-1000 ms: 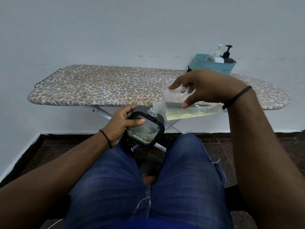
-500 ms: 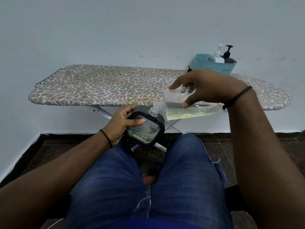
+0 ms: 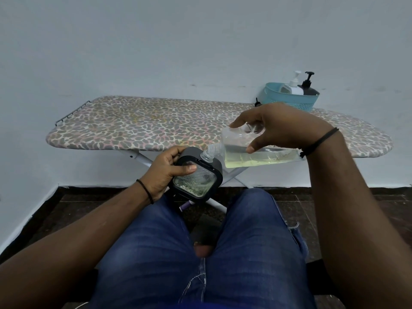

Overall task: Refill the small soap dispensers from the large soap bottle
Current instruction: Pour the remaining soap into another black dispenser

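The right hand (image 3: 283,128) is gripping the tilted soap bottle (image 3: 256,152); the left hand (image 3: 165,170) is holding the dispenser (image 3: 197,177). A slipping neck could be spilling soap onto the jeans (image 3: 200,253).

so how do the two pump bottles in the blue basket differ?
Colour: the white pump bottle has a white body and white pump head; the black pump bottle is dark all over.
Position: the white one sits to the left, the black one to the right, against the basket's right side.
Pose: the white one's pump leans slightly right; the black one's stands straighter.
Shared: both stand in the basket on the ironing board, pumps fitted, neither touched by a hand.
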